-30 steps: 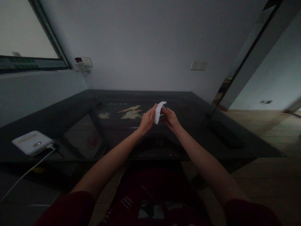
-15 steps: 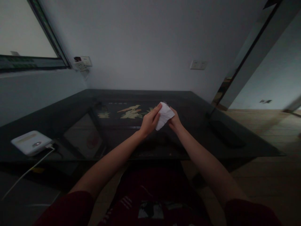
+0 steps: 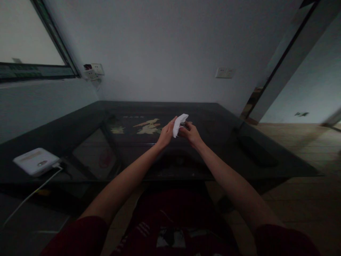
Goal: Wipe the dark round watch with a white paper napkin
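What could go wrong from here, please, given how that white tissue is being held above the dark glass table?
The white tissue is pinched only at the fingertips of the left hand and right hand, so it might tear or slip onto the glass table. The dim light could hide whatever small thing the right hand holds. The white device and its cable lie near the left elbow.

A single head-worn camera looks forward and down over the dark glass table [image 3: 218,149], close above its near edge, facing the wall beyond its far edge, both forearms entering from below.
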### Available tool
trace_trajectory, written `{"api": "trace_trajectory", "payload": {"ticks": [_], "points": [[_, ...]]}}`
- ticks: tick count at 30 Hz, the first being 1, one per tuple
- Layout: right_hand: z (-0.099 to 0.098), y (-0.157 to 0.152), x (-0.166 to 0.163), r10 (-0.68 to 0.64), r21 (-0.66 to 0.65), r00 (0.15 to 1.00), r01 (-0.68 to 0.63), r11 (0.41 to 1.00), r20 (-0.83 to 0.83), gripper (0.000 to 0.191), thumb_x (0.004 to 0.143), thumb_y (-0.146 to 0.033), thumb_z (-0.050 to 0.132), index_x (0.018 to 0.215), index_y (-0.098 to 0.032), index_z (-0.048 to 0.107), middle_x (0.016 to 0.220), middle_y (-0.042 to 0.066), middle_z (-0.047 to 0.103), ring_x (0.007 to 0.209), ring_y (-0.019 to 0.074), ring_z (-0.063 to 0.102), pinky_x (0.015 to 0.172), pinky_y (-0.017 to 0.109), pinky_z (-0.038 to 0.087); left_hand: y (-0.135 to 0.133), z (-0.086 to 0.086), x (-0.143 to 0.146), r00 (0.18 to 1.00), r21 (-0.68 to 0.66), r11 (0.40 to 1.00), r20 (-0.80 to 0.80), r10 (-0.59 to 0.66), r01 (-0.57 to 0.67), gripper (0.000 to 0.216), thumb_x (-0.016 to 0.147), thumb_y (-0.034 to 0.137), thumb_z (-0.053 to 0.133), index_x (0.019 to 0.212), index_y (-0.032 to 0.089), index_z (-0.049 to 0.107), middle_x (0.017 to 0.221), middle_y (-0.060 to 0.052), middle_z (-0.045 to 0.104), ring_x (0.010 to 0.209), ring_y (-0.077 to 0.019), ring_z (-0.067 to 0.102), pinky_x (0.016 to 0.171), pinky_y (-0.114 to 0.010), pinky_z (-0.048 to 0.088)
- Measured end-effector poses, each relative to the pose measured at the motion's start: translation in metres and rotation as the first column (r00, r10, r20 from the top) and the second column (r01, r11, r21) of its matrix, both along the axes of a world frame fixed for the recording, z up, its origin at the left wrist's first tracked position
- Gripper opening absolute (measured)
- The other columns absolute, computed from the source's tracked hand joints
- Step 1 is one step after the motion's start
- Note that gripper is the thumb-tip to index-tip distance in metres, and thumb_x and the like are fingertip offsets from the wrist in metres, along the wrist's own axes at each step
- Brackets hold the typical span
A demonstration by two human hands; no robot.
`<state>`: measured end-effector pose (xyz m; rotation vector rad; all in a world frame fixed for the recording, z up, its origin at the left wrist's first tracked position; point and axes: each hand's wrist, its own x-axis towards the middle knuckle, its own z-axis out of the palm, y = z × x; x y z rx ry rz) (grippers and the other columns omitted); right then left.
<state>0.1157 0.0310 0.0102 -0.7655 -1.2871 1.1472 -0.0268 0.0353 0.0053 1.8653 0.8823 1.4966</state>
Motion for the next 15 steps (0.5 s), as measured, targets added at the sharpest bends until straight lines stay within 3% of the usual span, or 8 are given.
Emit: {"api": "trace_trajectory", "payload": {"ticks": [4, 10, 15], "points": [[0.007, -0.003, 0.003, -0.016, -0.02, 0.997, 0.014, 1.0, -0.071, 0.047, 0.058, -0.049, 0.079, 0.097, -0.024, 0.066, 0.094, 0.002, 0.069, 0.075, 0.0151, 0.063, 0.061, 0.026, 0.053, 0.004, -0.005, 0.001, 1.0, -0.019, 1.0, 0.003, 0.025, -0.025, 0.051, 0.098, 0.045, 0.031, 0.132, 0.018, 0.058, 0.141, -0.009, 0.054, 0.133, -0.0213, 0.048, 0.115, -0.041, 0.032], [0.007, 0.004, 0.009, -0.103, -0.026, 0.979, 0.1, 0.995, -0.177, 0.045, 0.061, -0.057, 0.076, 0.087, -0.022, 0.066, 0.085, 0.002, 0.068, 0.072, 0.0142, 0.061, 0.054, 0.022, 0.047, -0.013, -0.002, 0.006, 0.997, 0.06, 0.997, -0.063, 0.05, -0.046, 0.05, 0.098, 0.046, 0.034, 0.133, 0.02, 0.058, 0.143, -0.007, 0.052, 0.135, -0.0218, 0.045, 0.116, -0.04, 0.03], [-0.001, 0.012, 0.01, -0.114, 0.01, 0.974, 0.119, 0.993, -0.198, 0.045, 0.062, -0.057, 0.073, 0.088, -0.022, 0.063, 0.085, 0.004, 0.07, 0.079, 0.0196, 0.065, 0.06, 0.028, 0.049, -0.026, 0.002, 0.008, 0.992, 0.154, 0.988, -0.115, 0.048, -0.03, 0.05, 0.098, 0.045, 0.034, 0.138, 0.02, 0.052, 0.145, -0.008, 0.049, 0.136, -0.0213, 0.045, 0.116, -0.04, 0.031]]}}
